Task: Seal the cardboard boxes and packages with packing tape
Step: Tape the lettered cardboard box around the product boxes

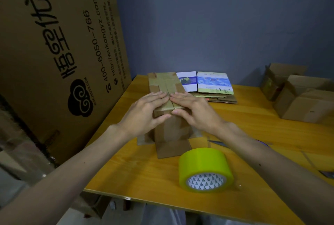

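Left hand (pixel 144 111) and right hand (pixel 195 109), fingers flat and grasping nothing, are pressing the box (pixel 169 130) flaps closed on the table (pixel 253 116). The next move is probably reaching for the tape (pixel 204 161) just in front.

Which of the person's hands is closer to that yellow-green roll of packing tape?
The right hand. It presses on the brown cardboard box behind the yellow-green tape roll; the left hand presses beside it, further to the left.
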